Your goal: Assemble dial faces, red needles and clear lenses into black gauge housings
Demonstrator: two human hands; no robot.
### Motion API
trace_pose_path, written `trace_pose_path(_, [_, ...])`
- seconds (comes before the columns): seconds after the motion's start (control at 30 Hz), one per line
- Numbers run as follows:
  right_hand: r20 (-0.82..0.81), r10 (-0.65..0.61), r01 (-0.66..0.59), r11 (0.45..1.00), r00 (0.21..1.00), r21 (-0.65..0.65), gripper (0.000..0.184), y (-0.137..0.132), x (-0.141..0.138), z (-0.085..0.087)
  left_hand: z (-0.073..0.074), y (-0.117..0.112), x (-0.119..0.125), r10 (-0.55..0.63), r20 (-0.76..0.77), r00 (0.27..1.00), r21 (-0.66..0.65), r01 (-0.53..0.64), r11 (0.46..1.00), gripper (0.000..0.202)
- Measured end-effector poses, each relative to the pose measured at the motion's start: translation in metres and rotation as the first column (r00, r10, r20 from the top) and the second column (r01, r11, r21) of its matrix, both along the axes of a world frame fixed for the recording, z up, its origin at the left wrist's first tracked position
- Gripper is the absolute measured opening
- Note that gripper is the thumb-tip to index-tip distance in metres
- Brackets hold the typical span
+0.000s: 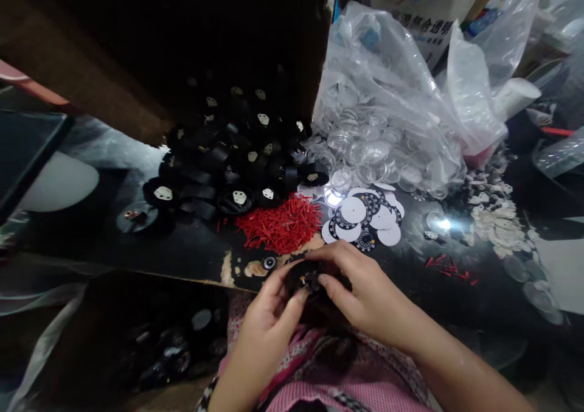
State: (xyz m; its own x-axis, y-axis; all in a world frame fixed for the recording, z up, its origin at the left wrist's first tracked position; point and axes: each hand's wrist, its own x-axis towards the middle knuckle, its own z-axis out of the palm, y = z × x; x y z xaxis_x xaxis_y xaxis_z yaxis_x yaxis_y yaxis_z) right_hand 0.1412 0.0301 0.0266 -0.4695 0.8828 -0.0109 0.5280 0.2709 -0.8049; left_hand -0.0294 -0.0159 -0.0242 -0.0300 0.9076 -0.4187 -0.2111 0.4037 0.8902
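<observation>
Close to the table's front edge, my left hand (274, 317) holds a small black round case (296, 273) with its thumb on the open face. My right hand (365, 287) grips the same case from the other side, its thumb and fingertips pressed at the face. Small dark and light parts show inside, too small to make out. Just beyond my fingers lies a small black ring-shaped piece (269, 263). Behind it is a heap of thin red pointers (283, 223), and to the right lie white and black printed dial discs (383, 217).
Many black round cases (235, 199) pile up before a dark cardboard box (137, 95). Clear round covers (360, 150) spill from a plastic bag (387, 53). At right are white flat pieces (495, 214), a few red pointers (449, 269) and clear discs (541, 296).
</observation>
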Motion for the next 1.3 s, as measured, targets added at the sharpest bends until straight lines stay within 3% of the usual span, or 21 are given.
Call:
trace_pose_path(0.1, [0.310,-0.029,-0.041,0.976,0.950,0.216,0.024,0.021,0.006,-0.002,0.005,0.011,-0.006,0.166,0.119,0.979,-0.040,-0.162,0.986,0.037])
trace_pose_path(0.17, [0.513,-0.112,-0.082,0.937,0.851,0.341,0.021,0.035,0.011,-0.005,0.010,0.020,-0.004,0.237,0.232,0.943,-0.050,-0.232,0.971,0.035])
trace_pose_path(0.23, [0.619,-0.154,-0.128,0.914,0.770,0.386,0.018,0.045,0.015,-0.009,0.013,0.030,0.000,0.243,0.313,0.918,-0.054,-0.238,0.970,0.033])
trace_pose_path(0.4, [0.695,-0.189,-0.194,0.880,0.694,0.434,0.013,0.055,0.014,-0.009,0.010,0.040,0.009,0.250,0.379,0.891,-0.026,-0.260,0.965,0.028])
trace_pose_path(0.67, [0.732,-0.089,-0.351,0.834,0.676,0.426,0.015,0.068,0.015,-0.009,0.006,0.032,0.010,0.284,0.387,0.877,-0.037,-0.293,0.955,0.030])
trace_pose_path(0.77, [0.669,-0.014,-0.359,0.835,0.743,0.417,0.015,0.072,0.013,-0.005,0.006,0.032,0.011,0.299,0.418,0.858,-0.017,-0.322,0.947,0.026])
trace_pose_path(0.83, [0.529,0.076,-0.302,0.885,0.845,0.355,0.011,0.076,0.010,0.000,0.007,0.033,0.011,0.309,0.444,0.841,-0.006,-0.343,0.939,0.024])
trace_pose_path(0.93, [0.159,0.166,-0.178,0.982,0.973,0.065,0.006,0.078,0.004,0.004,0.011,0.035,0.010,0.325,0.508,0.798,-0.020,-0.366,0.930,0.024])
trace_pose_path(0.97, [0.016,0.159,-0.157,0.985,0.987,-0.077,0.007,0.079,0.002,0.003,0.012,0.036,0.010,0.324,0.537,0.779,-0.025,-0.369,0.929,0.024])
trace_pose_path(1.03, [-0.229,0.083,-0.158,0.930,0.970,-0.333,0.007,0.077,-0.005,0.000,0.015,0.039,0.012,0.312,0.593,0.742,-0.021,-0.373,0.928,0.027])
trace_pose_path(1.1, [-0.359,-0.013,-0.165,0.873,0.933,-0.459,0.010,0.074,-0.013,-0.005,0.018,0.042,0.015,0.309,0.622,0.720,-0.006,-0.389,0.921,0.027])
trace_pose_path(1.2, [-0.338,-0.126,-0.038,0.898,0.933,-0.439,0.022,0.068,-0.024,-0.010,0.021,0.045,0.020,0.329,0.621,0.712,-0.012,-0.411,0.912,0.021])
trace_pose_path(1.3, [-0.245,-0.265,0.170,0.922,0.933,-0.348,0.012,0.067,-0.027,-0.014,0.020,0.044,0.018,0.336,0.590,0.735,-0.022,-0.401,0.916,0.024])
